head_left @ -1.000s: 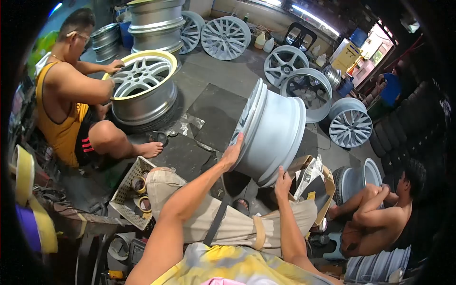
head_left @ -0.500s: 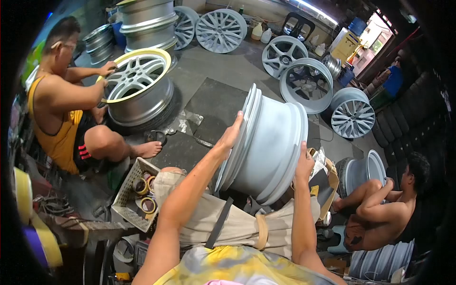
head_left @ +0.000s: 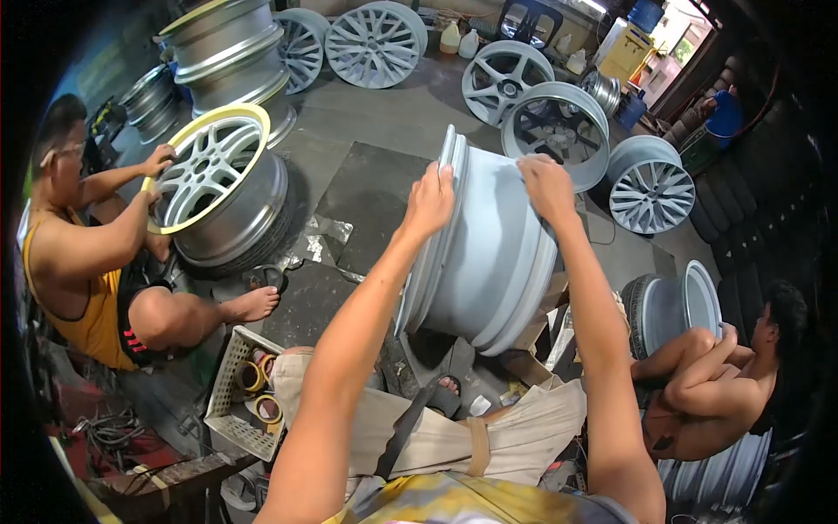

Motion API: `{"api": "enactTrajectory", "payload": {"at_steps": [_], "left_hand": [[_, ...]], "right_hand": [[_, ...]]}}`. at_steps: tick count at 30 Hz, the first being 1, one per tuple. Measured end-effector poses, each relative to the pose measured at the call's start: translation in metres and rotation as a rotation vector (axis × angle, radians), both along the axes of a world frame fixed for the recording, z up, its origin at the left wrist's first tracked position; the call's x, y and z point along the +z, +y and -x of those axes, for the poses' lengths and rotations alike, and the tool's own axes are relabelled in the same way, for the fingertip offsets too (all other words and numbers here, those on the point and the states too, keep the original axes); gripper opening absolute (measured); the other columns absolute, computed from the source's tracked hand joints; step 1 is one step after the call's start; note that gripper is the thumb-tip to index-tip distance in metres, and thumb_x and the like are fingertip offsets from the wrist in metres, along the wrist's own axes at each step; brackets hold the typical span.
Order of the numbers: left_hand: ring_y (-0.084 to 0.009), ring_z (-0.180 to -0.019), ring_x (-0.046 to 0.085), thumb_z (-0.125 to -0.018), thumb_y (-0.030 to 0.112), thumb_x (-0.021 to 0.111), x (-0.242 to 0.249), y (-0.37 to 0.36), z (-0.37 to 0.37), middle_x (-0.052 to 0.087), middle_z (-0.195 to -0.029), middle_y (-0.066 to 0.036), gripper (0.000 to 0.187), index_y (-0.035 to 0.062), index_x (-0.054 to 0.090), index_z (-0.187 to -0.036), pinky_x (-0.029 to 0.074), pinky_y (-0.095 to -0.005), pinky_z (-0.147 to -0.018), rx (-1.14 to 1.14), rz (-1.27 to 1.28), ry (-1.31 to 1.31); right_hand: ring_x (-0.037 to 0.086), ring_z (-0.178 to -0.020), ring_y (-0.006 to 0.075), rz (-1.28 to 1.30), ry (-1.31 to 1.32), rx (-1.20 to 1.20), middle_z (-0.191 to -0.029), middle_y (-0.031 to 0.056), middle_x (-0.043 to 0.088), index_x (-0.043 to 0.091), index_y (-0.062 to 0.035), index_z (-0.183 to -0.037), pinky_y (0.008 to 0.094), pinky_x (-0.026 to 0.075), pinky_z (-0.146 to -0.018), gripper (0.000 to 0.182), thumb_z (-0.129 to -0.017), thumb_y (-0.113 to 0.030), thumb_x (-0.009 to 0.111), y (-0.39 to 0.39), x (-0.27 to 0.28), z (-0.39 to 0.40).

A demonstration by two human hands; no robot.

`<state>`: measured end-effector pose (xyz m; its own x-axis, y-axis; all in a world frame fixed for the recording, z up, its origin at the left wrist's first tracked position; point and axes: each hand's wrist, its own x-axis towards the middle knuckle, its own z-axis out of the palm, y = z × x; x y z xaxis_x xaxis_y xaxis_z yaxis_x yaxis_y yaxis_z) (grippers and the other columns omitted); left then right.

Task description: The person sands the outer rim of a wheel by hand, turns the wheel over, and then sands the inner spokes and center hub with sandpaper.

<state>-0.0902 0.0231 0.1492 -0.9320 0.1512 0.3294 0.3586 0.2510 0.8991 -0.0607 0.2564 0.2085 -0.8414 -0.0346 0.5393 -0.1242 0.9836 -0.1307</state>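
Observation:
A pale grey wheel rim [head_left: 493, 253] is in front of my knees, its barrel towards me and its wide flange on the left. My left hand [head_left: 429, 199] is closed around that left flange near the top. At the upper right edge, my right hand [head_left: 548, 188] is closed with fingers curled over the lip. The rim's underside and what supports it are hidden. Below it show a foot in a dark sandal [head_left: 445, 397] and a cardboard box [head_left: 528, 362].
A plastic basket [head_left: 229, 421] with tape rolls [head_left: 250, 376] stands at my left. A person [head_left: 92, 253] there handles a yellow-edged rim [head_left: 218, 166] on a tyre. Another person [head_left: 729, 384] sits at right beside a grey rim [head_left: 698, 297]. More rims [head_left: 373, 45] stand behind.
My right hand has moved up from the rim's right side to its upper edge. My left hand has shifted slightly upward on the flange. The view has also shifted.

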Motion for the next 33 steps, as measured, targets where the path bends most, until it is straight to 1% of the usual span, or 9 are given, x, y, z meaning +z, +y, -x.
{"api": "enactTrajectory", "payload": {"at_steps": [6,8,15,20,22,25,27,31,33], "left_hand": [[-0.0519,-0.114,0.056,-0.104,0.039,0.038,0.009,0.028,0.071,0.063,-0.112,-0.035,0.052,-0.006,0.06,-0.114,0.044,-0.0552,-0.096,0.088,0.176,-0.054],[-0.0523,-0.114,0.056,-0.104,0.04,0.038,0.008,0.035,0.087,0.062,-0.113,-0.036,0.053,-0.0066,0.062,-0.113,0.044,-0.0545,-0.097,0.071,0.187,-0.076],[-0.0519,-0.114,0.056,-0.104,0.039,0.037,0.009,0.035,0.088,0.062,-0.118,-0.034,0.052,-0.0059,0.059,-0.117,0.043,-0.0554,-0.099,0.046,0.21,-0.083],[-0.0538,-0.107,0.058,-0.104,0.036,0.038,0.011,0.019,0.043,0.064,-0.109,-0.035,0.047,-0.0046,0.059,-0.117,0.044,-0.0563,-0.095,0.05,0.171,-0.056],[-0.0537,-0.107,0.058,-0.104,0.036,0.038,0.01,0.012,0.031,0.065,-0.109,-0.034,0.047,-0.0046,0.059,-0.118,0.044,-0.0562,-0.095,0.05,0.18,-0.059],[-0.0537,-0.107,0.058,-0.104,0.035,0.039,0.013,0.005,0.031,0.065,-0.109,-0.034,0.047,-0.0047,0.059,-0.118,0.044,-0.0564,-0.095,0.048,0.181,-0.044],[-0.0541,-0.107,0.058,-0.105,0.035,0.037,0.011,0.009,0.036,0.064,-0.108,-0.035,0.048,-0.0053,0.059,-0.118,0.044,-0.0571,-0.094,0.034,0.168,-0.031],[-0.0538,-0.107,0.058,-0.105,0.035,0.035,0.007,0.014,0.043,0.064,-0.109,-0.035,0.048,-0.0049,0.06,-0.119,0.044,-0.0572,-0.094,0.007,0.186,-0.059],[-0.0538,-0.107,0.058,-0.106,0.035,0.034,0.006,0.015,0.041,0.065,-0.108,-0.034,0.048,-0.0028,0.06,-0.122,0.044,-0.0576,-0.093,0.033,0.128,-0.024]], "right_hand": [[0.064,-0.107,0.0355,-0.01,-0.133,-0.212,-0.114,0.0176,0.068,0.068,-0.0005,-0.114,0.0493,0.046,-0.098,0.034,-0.099,-0.024,0.047,-0.046,-0.037,0.043],[0.059,-0.118,0.0336,-0.08,0.248,0.043,-0.124,0.0184,0.065,0.062,0.0001,-0.126,0.0501,0.041,-0.106,0.036,-0.098,-0.018,0.048,-0.076,-0.074,0.006],[0.04,-0.144,0.0251,-0.407,-0.137,0.373,-0.148,0.0069,0.052,0.055,-0.008,-0.14,0.049,0.03,-0.118,0.048,-0.092,-0.009,0.052,-0.042,-0.136,-0.183],[0.051,-0.134,0.0288,-0.467,-0.028,0.221,-0.146,0.0145,0.052,0.058,-0.0056,-0.135,0.0457,0.04,-0.11,0.047,-0.089,-0.017,0.059,-0.004,-0.044,-0.077],[0.064,-0.104,0.0392,-0.101,-0.206,0.046,-0.127,0.019,0.061,0.071,-0.0092,-0.111,0.0498,0.051,-0.09,0.029,-0.099,-0.028,0.051,-0.004,-0.009,-0.007],[0.064,-0.1,0.0425,-0.032,-0.258,-0.075,-0.116,0.0245,0.062,0.074,-0.008,-0.096,0.0505,0.052,-0.086,0.032,-0.099,-0.029,0.05,-0.004,-0.031,0.074],[0.064,-0.099,0.0419,0.384,-0.115,-0.166,-0.108,0.0242,0.063,0.07,-0.0015,-0.1,0.0502,0.052,-0.083,0.029,-0.097,-0.025,0.053,-0.06,-0.039,0.049],[0.053,-0.13,0.0329,0.069,0.274,0.119,-0.135,0.0162,0.058,0.067,-0.0029,-0.12,0.0485,0.041,-0.109,0.03,-0.093,-0.012,0.058,-0.122,-0.102,-0.075],[0.047,-0.138,0.0311,-0.077,0.088,0.311,-0.14,0.015,0.055,0.068,-0.0087,-0.123,0.0501,0.036,-0.114,0.035,-0.089,-0.006,0.062,-0.115,-0.129,-0.138]]}}
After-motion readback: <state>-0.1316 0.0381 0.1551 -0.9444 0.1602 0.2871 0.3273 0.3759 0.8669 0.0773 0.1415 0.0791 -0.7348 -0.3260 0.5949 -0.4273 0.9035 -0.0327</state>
